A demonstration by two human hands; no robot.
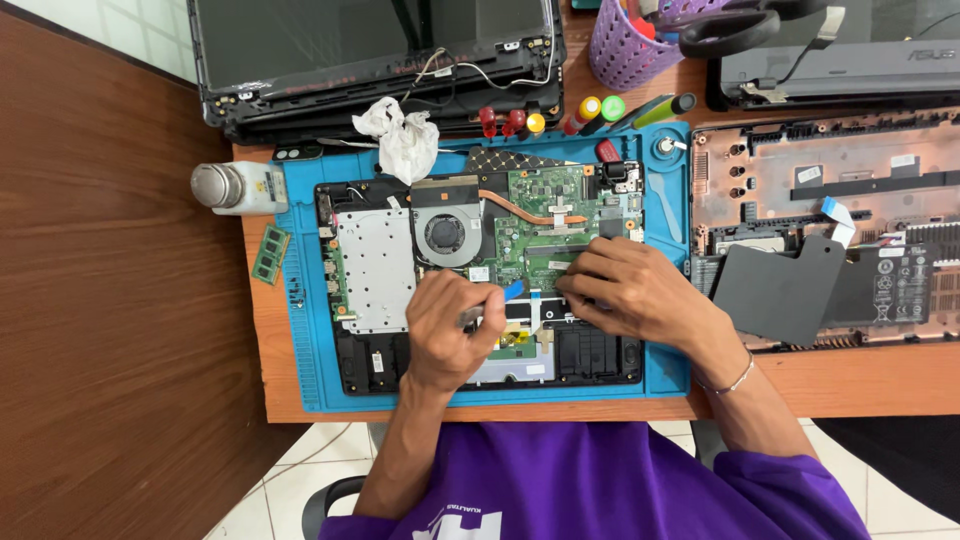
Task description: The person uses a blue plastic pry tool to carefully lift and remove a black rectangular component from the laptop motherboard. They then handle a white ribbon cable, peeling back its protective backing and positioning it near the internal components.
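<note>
Left hand [447, 330] curls tight around a blue-tipped pry tool [497, 303], its length angled up-right over the opened laptop [480, 280]; right hand [635, 290] presses flat, fingers loosely spread, holding nothing.

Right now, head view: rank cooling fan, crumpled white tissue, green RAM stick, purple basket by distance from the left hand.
From the left hand, which holds a blue-tipped tool:
1. Cooling fan, just above the hand inside the open laptop.
2. Crumpled white tissue, farther up, at the mat's top edge.
3. Green RAM stick, off to the left, beside the blue mat; close to the tissue's distance, hard to call.
4. Purple basket, far top right.
</note>
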